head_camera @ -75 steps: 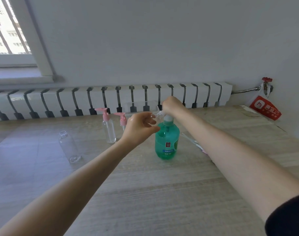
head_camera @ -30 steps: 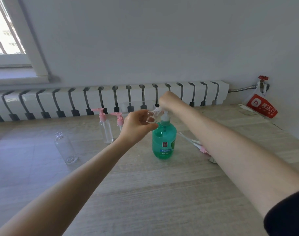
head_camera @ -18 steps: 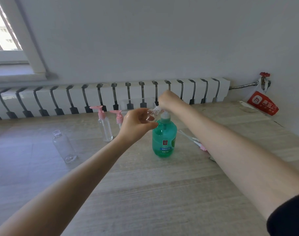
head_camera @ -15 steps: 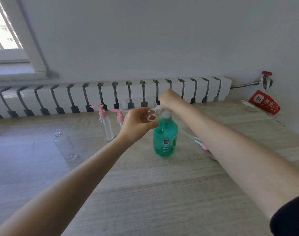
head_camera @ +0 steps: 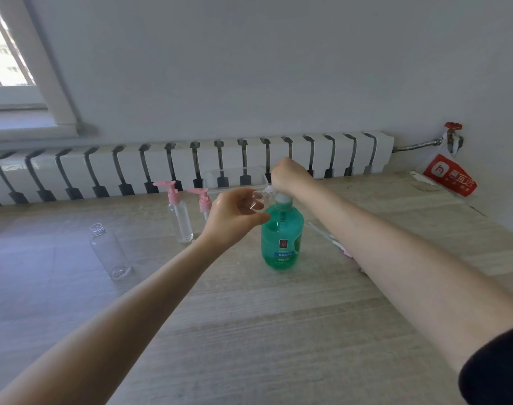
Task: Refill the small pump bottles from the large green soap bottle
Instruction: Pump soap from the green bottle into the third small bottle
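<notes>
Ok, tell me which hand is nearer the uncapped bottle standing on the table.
Left. The left hand hovers right of the uncapped bottle, holding another small bottle; the right hand is farther right, atop the green soap bottle.

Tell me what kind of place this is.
Probably an ordinary room in a home or flat, not a workshop: a white ribbed radiator runs along the plain wall, a barred window sits at upper left, and the work surface is pale wood-grain.

white logo on red bag [head_camera: 449, 176], soap bottle [head_camera: 283, 238] label illegible
</notes>
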A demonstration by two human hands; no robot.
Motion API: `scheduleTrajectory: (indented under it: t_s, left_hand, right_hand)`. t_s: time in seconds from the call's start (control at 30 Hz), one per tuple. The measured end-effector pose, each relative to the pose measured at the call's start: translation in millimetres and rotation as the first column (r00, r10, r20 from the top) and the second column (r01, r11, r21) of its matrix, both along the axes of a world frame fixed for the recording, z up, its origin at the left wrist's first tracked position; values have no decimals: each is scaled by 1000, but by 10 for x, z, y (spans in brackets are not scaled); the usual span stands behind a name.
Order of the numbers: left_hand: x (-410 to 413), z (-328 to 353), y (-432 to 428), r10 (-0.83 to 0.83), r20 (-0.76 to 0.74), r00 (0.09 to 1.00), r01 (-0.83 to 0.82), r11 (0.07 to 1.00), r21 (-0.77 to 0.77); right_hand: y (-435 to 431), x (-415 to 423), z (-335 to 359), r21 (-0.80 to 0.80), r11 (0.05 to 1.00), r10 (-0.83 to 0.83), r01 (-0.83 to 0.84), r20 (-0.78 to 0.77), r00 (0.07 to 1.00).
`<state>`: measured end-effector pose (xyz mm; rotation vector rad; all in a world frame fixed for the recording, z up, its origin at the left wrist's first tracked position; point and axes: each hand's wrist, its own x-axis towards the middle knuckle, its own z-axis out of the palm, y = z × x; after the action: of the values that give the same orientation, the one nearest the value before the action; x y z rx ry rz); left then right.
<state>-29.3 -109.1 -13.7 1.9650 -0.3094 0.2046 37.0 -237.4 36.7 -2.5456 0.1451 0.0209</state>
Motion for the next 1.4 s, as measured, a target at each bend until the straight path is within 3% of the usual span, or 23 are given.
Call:
scheduleTrajectory:
  t_s: [0.13, 0.27, 0.43, 0.53, 0.7, 0.9, 1.27, 1.4]
  left_hand:
    - [-1, 22, 1, -6, -10, 1000, 6, 1000, 3]
    - [-15, 52, -1, -9, -24, 1000, 8, 1000, -28]
    - [-14, 113, -13, -19, -27, 999, 18, 999, -43]
    - [-3, 111, -12, -17, -34, 999, 16, 999, -47]
    - [-3, 101, -7, -18, -44, 999, 15, 998, -62]
    - [-27, 73, -19, -30, -72, 997, 24, 996, -84]
    - [-9, 13, 9, -30, -76, 997, 26, 998, -55]
    - [-15, 28, 2, -24, -80, 997, 20, 998, -55]
  right_hand:
    - [-12, 1, 6, -28, 1000, 12, -12, -23, 1000]
    - [-41, 17, 52, 17, 998, 59, -59, 48, 997]
    - [-12, -38, 208, -226, 972, 59, -57, 2, 998]
    - [-15, 1, 174, -281, 956, 87, -84, -2, 996]
    - [-52, 49, 110, -64, 995, 85, -82, 50, 995]
    - [6, 39, 64, -114, 993, 37, -38, -11, 999]
    - [8, 6, -38, 23, 1000, 4, -6, 58, 998]
    - [8, 5, 4, 19, 1000, 14, -14, -5, 1000]
